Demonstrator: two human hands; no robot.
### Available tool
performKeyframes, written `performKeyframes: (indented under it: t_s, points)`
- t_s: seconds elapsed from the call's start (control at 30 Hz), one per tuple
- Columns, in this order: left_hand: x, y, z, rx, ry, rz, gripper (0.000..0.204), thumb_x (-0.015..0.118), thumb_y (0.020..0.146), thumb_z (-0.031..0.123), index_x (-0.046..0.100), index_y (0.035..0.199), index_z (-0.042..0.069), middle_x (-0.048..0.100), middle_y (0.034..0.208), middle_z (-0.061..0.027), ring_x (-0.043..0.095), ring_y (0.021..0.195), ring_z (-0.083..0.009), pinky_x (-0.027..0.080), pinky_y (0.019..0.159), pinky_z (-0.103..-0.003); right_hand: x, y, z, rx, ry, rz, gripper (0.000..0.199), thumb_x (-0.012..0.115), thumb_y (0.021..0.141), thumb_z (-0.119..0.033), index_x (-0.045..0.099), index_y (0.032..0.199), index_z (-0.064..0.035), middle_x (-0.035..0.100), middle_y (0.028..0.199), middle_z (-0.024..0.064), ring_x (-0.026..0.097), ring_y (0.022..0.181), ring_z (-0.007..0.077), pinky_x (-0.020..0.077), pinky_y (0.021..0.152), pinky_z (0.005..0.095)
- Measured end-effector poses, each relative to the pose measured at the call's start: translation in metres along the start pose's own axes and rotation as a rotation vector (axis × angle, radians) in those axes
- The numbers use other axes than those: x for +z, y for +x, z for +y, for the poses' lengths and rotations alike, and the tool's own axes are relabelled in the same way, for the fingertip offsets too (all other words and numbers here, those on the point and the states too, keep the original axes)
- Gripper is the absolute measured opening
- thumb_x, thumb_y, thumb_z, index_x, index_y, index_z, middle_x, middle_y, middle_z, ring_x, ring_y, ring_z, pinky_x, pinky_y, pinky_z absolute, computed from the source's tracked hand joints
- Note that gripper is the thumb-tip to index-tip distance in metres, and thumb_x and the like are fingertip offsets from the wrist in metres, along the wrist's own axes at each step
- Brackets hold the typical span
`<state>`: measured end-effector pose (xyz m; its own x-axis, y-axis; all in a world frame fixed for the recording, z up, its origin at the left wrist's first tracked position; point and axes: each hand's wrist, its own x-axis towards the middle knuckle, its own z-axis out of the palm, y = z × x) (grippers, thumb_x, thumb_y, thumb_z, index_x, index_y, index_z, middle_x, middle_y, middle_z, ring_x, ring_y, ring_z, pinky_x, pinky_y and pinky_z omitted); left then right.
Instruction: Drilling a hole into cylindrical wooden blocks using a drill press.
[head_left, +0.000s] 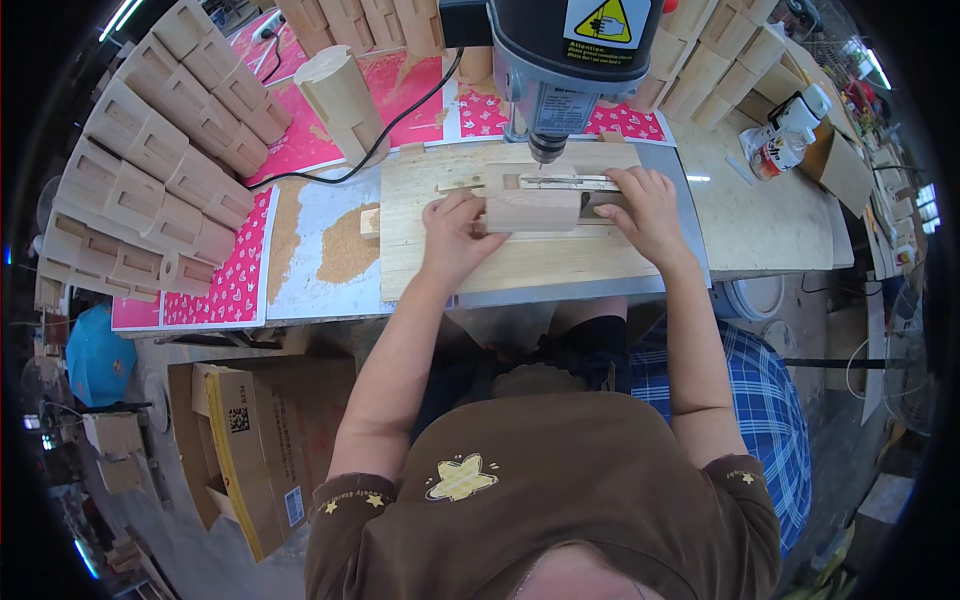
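A pale wooden block (530, 212) with a rectangular recess lies on its side on a wooden board (425, 262), below the chuck (547, 147) of a bench drill press. My left hand (460, 232) is closed round the block's left end, thumb along the near side. At the other end, my right hand (645, 215) pinches a grey metal piece (598, 203), thumb in front and fingers behind. A narrow metal strip (565, 183) runs along the block's far side. My right fingers hide part of the metal piece, and its exact shape cannot be made out.
Stacked wooden blocks (150, 190) fill the left of the bench. One cylindrical block (340, 105) stands upright beside a black cable (400, 120). Sawdust (350, 245) lies left of the board. A bottle (783, 150) stands at right; an open cardboard box (270, 440) sits below the bench.
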<state>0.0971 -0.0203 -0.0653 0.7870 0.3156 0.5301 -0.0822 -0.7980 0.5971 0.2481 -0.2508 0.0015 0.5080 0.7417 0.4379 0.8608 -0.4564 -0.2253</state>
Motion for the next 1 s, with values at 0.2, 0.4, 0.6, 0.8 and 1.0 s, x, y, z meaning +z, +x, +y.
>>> performKeyframes:
  t_s: [0.2,0.4,0.6,0.8,1.0]
  points:
    - [-0.086,-0.042,-0.023,-0.093,-0.162,0.127,0.026,0.078,0.060,0.008,0.065,0.082,0.003,0.058,0.072,-0.0037,0.057,0.065,-0.0134,0.045,0.058,-0.026,0.004,-0.006,0.004,-0.019,-0.016,0.026,0.032,0.068,0.075,-0.023,0.061,0.103,-0.0105,0.057,0.090,0.0030,0.051,0.090,0.0245,0.0357,0.088,0.0397]
    - [-0.126,-0.039,0.014,-0.784,-0.752,0.214,0.024,0.072,0.077,0.021,0.064,0.076,-0.002,0.061,0.067,-0.0046,0.052,0.053,-0.0086,0.043,0.053,-0.021,0.006,-0.010,-0.030,0.002,0.174,-0.003,0.029,0.070,0.071,-0.018,0.062,0.098,-0.0070,0.057,0.088,0.0057,0.050,0.085,0.0268,0.0416,0.075,0.0370]
    - [-0.097,-0.040,0.030,-1.037,-0.803,0.082,0.032,0.072,0.078,0.028,0.064,0.073,-0.002,0.061,0.065,-0.0062,0.048,0.047,-0.0074,0.036,0.045,-0.020,0.005,-0.010,-0.036,-0.014,0.245,-0.014,0.028,0.070,0.071,-0.014,0.062,0.098,-0.0073,0.056,0.087,0.0072,0.050,0.084,0.0273,0.0411,0.077,0.0379]
    - [-0.046,-0.028,0.033,-0.898,-0.842,-0.067,0.034,0.075,0.075,0.033,0.063,0.073,0.001,0.052,0.058,0.0007,0.044,0.050,-0.0055,0.035,0.046,-0.021,0.005,-0.010,-0.044,-0.072,0.212,-0.009,0.032,0.071,0.069,-0.013,0.061,0.100,-0.0081,0.057,0.087,0.0074,0.051,0.088,0.0273,0.0410,0.078,0.0384]
    - [-0.021,-0.032,0.039,-0.485,-0.673,-0.053,0.063,0.083,0.065,0.027,0.057,0.113,-0.005,0.059,0.088,-0.0067,0.055,0.075,-0.0132,0.045,0.064,-0.026,0.009,-0.016,-0.018,0.015,0.160,0.066,0.041,0.073,0.066,-0.011,0.060,0.105,-0.0098,0.059,0.094,0.0079,0.053,0.094,0.0289,0.0401,0.084,0.0408]
